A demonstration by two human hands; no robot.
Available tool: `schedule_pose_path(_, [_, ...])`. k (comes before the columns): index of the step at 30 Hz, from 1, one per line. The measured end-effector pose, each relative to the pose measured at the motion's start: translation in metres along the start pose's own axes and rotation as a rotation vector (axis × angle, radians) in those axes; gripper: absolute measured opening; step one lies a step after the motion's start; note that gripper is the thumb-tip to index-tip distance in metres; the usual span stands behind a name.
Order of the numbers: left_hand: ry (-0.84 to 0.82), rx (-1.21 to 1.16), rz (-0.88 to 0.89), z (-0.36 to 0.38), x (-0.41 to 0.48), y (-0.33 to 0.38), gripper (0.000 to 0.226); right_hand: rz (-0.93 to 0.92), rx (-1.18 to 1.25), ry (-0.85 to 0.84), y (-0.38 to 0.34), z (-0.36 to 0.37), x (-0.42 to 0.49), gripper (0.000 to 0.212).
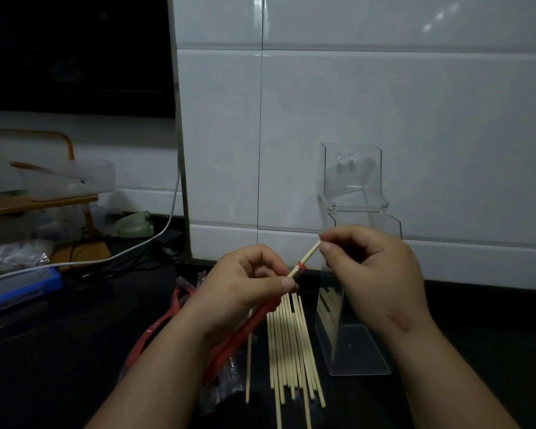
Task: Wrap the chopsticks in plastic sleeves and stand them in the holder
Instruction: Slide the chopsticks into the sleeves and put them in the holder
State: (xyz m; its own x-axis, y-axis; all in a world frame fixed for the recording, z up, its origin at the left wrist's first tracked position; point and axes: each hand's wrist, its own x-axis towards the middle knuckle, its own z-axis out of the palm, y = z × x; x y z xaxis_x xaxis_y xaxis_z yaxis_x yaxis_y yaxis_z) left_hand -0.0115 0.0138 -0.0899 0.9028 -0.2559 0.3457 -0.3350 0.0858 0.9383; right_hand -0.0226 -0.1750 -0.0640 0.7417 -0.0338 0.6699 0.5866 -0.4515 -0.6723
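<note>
My left hand (248, 283) grips a red plastic sleeve (248, 326) near its open top. A pale chopstick (309, 253) sticks out of that opening, and my right hand (375, 267) pinches its upper end. Below my hands, several bare chopsticks (288, 345) lie side by side on the dark counter. A bundle of red sleeves (180, 301) lies to their left, partly hidden by my left arm. The clear acrylic holder (353, 181) stands against the tiled wall behind my right hand, its lid open.
A blue box (19, 289) and a white cable (130, 252) lie at the left. Farther back left stand a wooden rack with plastic containers (65, 181) and crinkled plastic bags (10, 255). White tiles (384, 103) close off the back.
</note>
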Motion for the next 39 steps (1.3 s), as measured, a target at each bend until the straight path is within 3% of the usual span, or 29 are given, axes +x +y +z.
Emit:
schedule_pose_path(5, [0.025,-0.055,0.02,-0.002,0.002,-0.004,0.008,-0.004,0.026,0.009,0.001,0.0,0.001,0.018])
schedule_pose_path(9, [0.04,-0.038,0.034,-0.002,0.001,-0.002,0.018,-0.051,-0.027,-0.077,-0.003,0.002,-0.001,0.025])
schedule_pose_path(14, [0.013,-0.025,0.042,-0.001,0.001,-0.003,0.011,-0.102,-0.125,-0.22,-0.006,0.005,-0.003,0.024])
schedule_pose_path(21, [-0.042,-0.012,0.037,-0.001,-0.001,-0.002,0.012,-0.06,-0.045,-0.164,-0.009,0.005,-0.006,0.007])
schedule_pose_path(24, [-0.059,-0.019,0.022,-0.002,0.0,-0.004,0.017,-0.045,-0.058,-0.169,-0.008,0.006,-0.005,0.012])
schedule_pose_path(30, [-0.088,0.082,-0.032,-0.005,-0.001,0.001,0.014,0.025,0.126,0.113,-0.003,-0.001,0.0,0.01])
schedule_pose_path(34, [-0.075,0.142,-0.032,-0.005,-0.001,0.003,0.026,0.092,0.286,0.34,-0.002,-0.009,0.005,0.013])
schedule_pose_path(39, [-0.048,0.167,-0.061,-0.005,-0.001,0.001,0.013,0.153,0.321,0.457,0.001,-0.016,0.008,0.012])
